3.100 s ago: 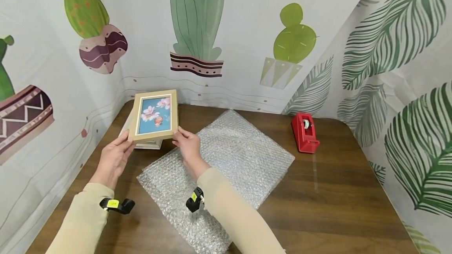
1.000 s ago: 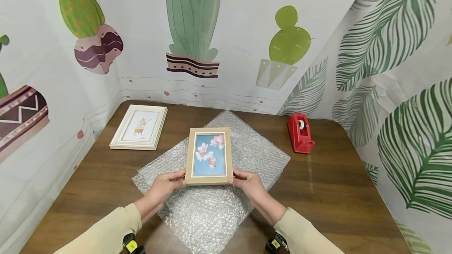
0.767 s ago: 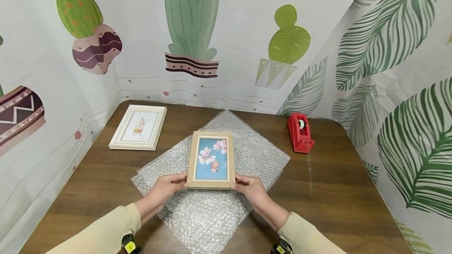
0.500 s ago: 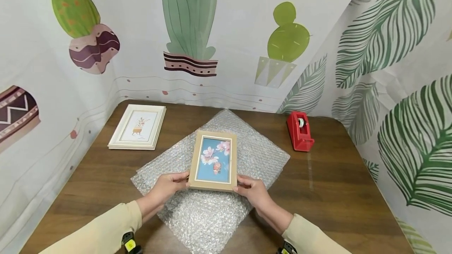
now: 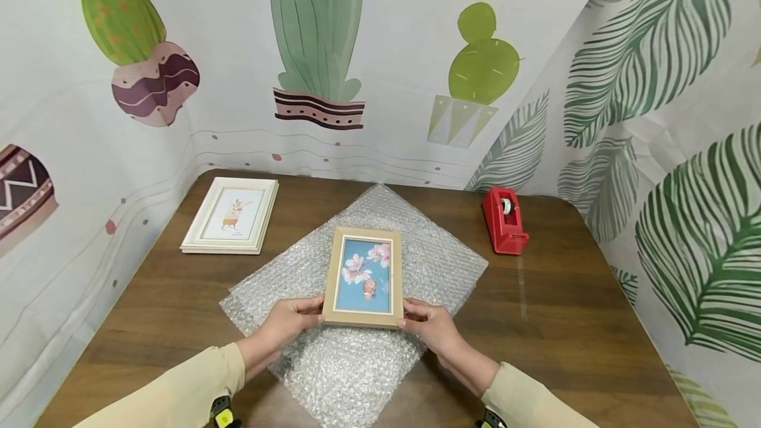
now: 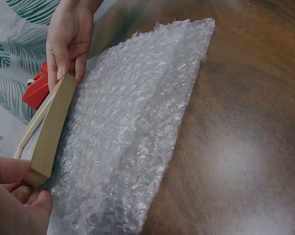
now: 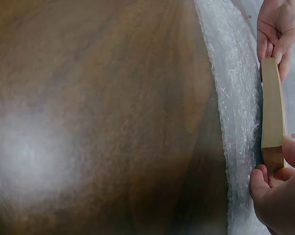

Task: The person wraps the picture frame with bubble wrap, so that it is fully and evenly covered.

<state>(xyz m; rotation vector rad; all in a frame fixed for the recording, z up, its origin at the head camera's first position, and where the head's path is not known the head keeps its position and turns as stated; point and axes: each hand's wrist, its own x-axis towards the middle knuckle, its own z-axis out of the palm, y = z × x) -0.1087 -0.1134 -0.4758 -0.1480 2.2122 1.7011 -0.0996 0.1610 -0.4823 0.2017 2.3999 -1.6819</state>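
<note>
Working from afar, I had the left hand (image 5: 284, 323) and right hand (image 5: 433, 327) pinching the frame (image 5: 364, 277) between them, over bubble wrap (image 5: 351, 375); it seemed light, stiff, maybe fragile, best held by its sides.

Downward head view, wrist close-ups, shared picture-frame (image 5: 364, 279)

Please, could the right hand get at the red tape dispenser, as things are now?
Probably yes, if the right hand lets go of the picture frame, which it pinches near the lower right corner. Only bubble wrap and tabletop seem to lie between the hand and the red tape dispenser.
</note>
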